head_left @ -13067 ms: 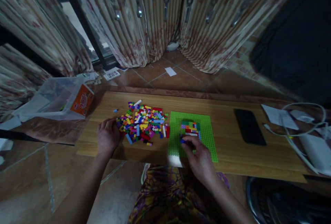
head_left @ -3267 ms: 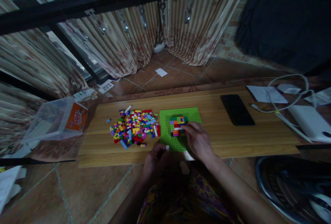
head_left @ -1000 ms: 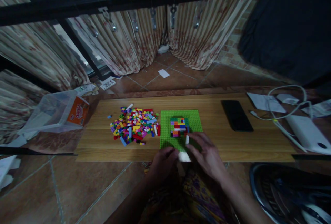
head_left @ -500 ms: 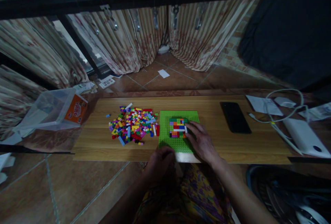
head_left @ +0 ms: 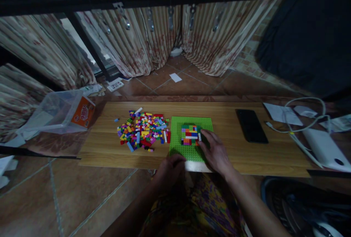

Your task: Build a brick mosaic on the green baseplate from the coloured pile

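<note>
A green baseplate lies on a low wooden board. A small block of stacked coloured bricks stands on the plate. My right hand rests on the plate just right of the block, its fingertips pressing a small white brick against the block's right side. My left hand is curled at the board's near edge, by the plate's front left corner; I cannot see anything in it. A pile of loose coloured bricks lies to the left of the plate.
A black phone lies right of the plate. Papers, a white cable and a white box sit at the far right. A clear plastic tub with an orange label lies on the left. Curtains hang behind, over tiled floor.
My right hand has carried the white brick from the plate's front area up to the block's right side. My left hand has stayed at the board's near edge.
</note>
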The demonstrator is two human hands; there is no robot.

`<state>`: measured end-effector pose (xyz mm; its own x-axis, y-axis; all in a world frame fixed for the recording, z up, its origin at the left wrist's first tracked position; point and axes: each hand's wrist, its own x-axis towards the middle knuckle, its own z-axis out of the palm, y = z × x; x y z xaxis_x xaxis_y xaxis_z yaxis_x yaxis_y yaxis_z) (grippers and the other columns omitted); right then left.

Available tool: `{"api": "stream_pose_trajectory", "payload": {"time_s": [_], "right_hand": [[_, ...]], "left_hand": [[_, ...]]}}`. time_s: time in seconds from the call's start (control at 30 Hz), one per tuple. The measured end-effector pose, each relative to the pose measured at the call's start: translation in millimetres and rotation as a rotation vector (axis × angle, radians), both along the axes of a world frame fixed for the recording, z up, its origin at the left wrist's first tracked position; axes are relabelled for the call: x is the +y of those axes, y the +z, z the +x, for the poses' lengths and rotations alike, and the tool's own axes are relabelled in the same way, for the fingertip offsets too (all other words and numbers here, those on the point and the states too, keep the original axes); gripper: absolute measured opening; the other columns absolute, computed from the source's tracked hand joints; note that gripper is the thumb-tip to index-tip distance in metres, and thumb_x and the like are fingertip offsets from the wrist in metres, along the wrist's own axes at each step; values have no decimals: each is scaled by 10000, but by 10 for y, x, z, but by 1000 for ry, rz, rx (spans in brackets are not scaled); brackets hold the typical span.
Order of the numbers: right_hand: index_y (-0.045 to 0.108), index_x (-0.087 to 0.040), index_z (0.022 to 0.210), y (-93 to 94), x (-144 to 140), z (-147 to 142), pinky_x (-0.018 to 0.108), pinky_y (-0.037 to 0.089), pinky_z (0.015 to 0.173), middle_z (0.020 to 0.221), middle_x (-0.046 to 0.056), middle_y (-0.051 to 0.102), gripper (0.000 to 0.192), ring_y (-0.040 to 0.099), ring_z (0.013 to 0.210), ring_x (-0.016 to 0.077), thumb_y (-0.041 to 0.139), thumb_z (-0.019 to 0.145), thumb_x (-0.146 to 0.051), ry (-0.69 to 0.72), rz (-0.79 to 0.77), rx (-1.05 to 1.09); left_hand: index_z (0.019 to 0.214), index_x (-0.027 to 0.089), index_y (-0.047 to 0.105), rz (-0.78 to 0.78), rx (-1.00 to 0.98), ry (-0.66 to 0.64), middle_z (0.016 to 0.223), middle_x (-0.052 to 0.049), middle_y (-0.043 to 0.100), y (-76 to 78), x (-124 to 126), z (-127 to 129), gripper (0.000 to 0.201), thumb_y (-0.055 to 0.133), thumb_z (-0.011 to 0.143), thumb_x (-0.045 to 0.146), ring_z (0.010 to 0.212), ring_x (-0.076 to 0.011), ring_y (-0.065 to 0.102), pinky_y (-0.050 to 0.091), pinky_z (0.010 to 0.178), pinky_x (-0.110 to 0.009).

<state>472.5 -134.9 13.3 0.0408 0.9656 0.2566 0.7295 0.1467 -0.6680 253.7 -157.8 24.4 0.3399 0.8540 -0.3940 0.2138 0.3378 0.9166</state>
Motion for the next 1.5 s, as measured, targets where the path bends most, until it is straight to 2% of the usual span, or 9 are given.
{"api": "stream_pose_trajectory", "payload": {"time_s": [0.17,0.3,0.53,0.77,1.03,1.27,1.5], "right_hand": [[644,-193,1193,31,-71,-9,486,457,1033,1225,135,606,406,565,1165,271,494,939,-472,-99,4,64],[685,-199,1095,43,-113,-40,473,464,1023,1215,132,606,361,569,1155,267,493,943,-465,-107,23,75],[694,-214,1083,15,-98,-120,474,462,1027,1217,120,609,352,573,1152,265,483,946,-460,-91,27,88],[697,-197,1062,50,-87,-109,464,458,1020,1204,129,609,352,573,1142,263,495,940,-459,-117,16,108],[683,-180,974,45,7,-106,421,483,913,1041,118,644,367,612,1008,246,498,916,-492,-220,2,238],[677,-153,917,90,133,-149,364,472,749,920,113,652,477,614,798,228,451,890,-572,-325,-130,143],[665,-152,885,120,208,-203,363,447,766,886,119,641,503,600,807,242,434,874,-598,-366,-161,30]], "left_hand": [[889,204,682,8,22,-1,589,20,570,-3,0,-7,206,588,821,374,540,-130,505,371,540,-243],[904,204,694,30,51,-12,606,17,578,-21,1,-11,209,585,821,362,554,-133,509,369,542,-244],[905,205,706,59,53,-7,623,6,594,-55,-3,-24,215,589,823,365,589,-143,527,383,569,-248],[879,206,698,66,79,-29,612,10,586,11,14,-15,195,574,826,346,572,-142,515,379,565,-253],[903,202,682,45,93,-36,608,18,571,7,1,-15,208,556,837,353,559,-138,518,386,556,-252],[896,190,680,51,106,-41,601,24,561,42,8,-10,196,546,830,316,551,-125,502,379,544,-238],[923,190,676,77,91,-60,625,21,579,4,1,-23,203,538,845,318,560,-121,522,402,556,-232]]}}
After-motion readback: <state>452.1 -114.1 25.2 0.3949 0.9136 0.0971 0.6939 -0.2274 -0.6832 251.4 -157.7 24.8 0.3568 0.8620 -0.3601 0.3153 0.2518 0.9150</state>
